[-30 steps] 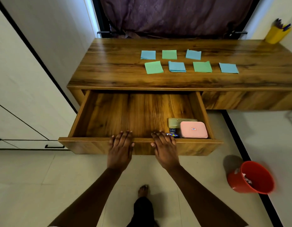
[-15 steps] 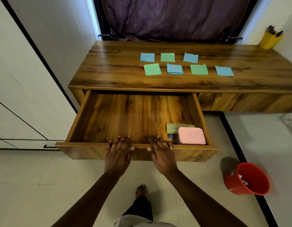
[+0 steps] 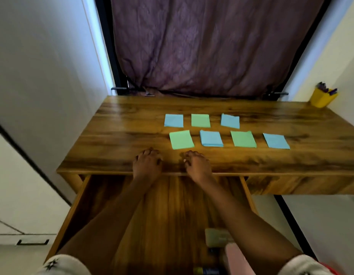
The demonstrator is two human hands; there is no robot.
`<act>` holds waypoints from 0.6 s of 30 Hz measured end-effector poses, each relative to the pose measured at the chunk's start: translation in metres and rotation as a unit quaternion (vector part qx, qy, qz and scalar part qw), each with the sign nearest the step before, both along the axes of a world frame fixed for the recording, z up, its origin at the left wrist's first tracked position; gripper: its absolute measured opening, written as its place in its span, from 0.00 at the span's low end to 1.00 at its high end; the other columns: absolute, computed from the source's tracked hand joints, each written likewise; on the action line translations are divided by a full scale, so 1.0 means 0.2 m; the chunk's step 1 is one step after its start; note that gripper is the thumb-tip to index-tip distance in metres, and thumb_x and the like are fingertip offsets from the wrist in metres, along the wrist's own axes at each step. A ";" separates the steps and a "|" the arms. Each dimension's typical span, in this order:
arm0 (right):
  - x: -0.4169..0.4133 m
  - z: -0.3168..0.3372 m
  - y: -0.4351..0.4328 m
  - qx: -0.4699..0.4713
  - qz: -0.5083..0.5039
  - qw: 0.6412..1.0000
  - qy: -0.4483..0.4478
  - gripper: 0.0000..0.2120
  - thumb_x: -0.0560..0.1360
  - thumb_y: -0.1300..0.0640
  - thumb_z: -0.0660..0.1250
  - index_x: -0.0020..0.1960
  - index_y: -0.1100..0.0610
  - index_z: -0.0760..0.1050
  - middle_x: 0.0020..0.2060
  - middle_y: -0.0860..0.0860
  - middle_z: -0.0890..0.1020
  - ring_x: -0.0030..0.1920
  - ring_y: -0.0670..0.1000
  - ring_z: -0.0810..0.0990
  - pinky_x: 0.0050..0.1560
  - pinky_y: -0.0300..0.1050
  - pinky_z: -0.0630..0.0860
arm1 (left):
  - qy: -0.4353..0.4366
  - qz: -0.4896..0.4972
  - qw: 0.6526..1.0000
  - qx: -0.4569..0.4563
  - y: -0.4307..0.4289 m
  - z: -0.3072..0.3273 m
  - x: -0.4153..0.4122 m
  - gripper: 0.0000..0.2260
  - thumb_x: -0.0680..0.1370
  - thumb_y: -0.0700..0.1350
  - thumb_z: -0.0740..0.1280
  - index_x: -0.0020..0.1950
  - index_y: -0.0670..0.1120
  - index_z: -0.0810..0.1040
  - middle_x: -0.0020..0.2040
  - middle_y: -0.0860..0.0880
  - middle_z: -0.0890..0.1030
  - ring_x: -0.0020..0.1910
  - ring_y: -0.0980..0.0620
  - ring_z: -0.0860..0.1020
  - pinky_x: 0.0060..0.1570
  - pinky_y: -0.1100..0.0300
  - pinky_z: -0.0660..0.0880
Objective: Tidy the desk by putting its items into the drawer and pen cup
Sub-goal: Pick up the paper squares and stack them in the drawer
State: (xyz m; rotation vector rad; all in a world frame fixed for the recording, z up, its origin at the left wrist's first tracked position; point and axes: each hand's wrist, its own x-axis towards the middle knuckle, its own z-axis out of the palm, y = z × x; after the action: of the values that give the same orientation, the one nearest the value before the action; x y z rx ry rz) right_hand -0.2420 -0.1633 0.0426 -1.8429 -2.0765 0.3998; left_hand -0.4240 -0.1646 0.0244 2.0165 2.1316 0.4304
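Quiet room corner: a brown wooden desk stands under a purple cloth curtain, and two bare hands reach over it.

The left hand and right hand are side by side above the desk's front edge. Their fingers are loosely bent and hold nothing. I cannot tell if they touch the wood. Seven small square paper notes, blue and green, lie in two rows on the middle of the desk, just past the fingers. I think they get picked up next. The wooden drawer is pulled out below the desk's front, ready for things to go in. A pink box and a pale green box lie inside. The yellow pen cup stands at the desk's far right corner.
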 end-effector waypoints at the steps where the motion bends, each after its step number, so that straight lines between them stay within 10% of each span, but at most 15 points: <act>1: -0.03 0.01 0.14 -0.006 -0.001 1.000 -0.004 0.17 0.79 0.53 0.60 0.67 0.53 0.70 0.64 0.52 0.75 0.65 0.54 0.71 0.66 0.50 0.69 | 0.009 0.005 1.000 -0.023 0.12 -0.02 -0.02 0.20 0.79 0.53 0.58 0.71 0.49 0.67 0.73 0.48 0.66 0.71 0.44 0.63 0.67 0.47 0.60; 10: -0.18 -0.03 1.11 -0.025 0.032 0.996 -0.085 0.21 0.78 0.56 0.61 0.71 0.53 0.66 0.69 0.54 0.69 0.68 0.57 0.68 0.66 0.51 0.67 | 0.004 0.004 0.996 -0.092 0.76 -0.17 -0.16 0.27 0.79 0.62 0.50 0.77 0.55 0.51 0.79 0.47 0.49 0.77 0.45 0.45 0.72 0.39 0.44; 18: -0.20 0.00 1.52 -0.121 0.092 0.972 -0.181 0.46 0.68 0.44 0.73 0.76 0.54 0.52 0.75 0.55 0.58 0.74 0.58 0.58 0.72 0.55 0.59 | 0.021 0.014 0.998 -0.058 0.78 -0.24 -0.15 0.28 0.79 0.63 0.46 0.77 0.57 0.46 0.79 0.49 0.45 0.77 0.47 0.42 0.72 0.41 0.39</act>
State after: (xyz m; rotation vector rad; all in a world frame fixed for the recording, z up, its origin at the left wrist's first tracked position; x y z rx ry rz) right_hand -0.2815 0.1406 0.0425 -1.9856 -2.5569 0.4018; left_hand -0.4550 -0.0078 -0.0229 1.9517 2.1569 0.2629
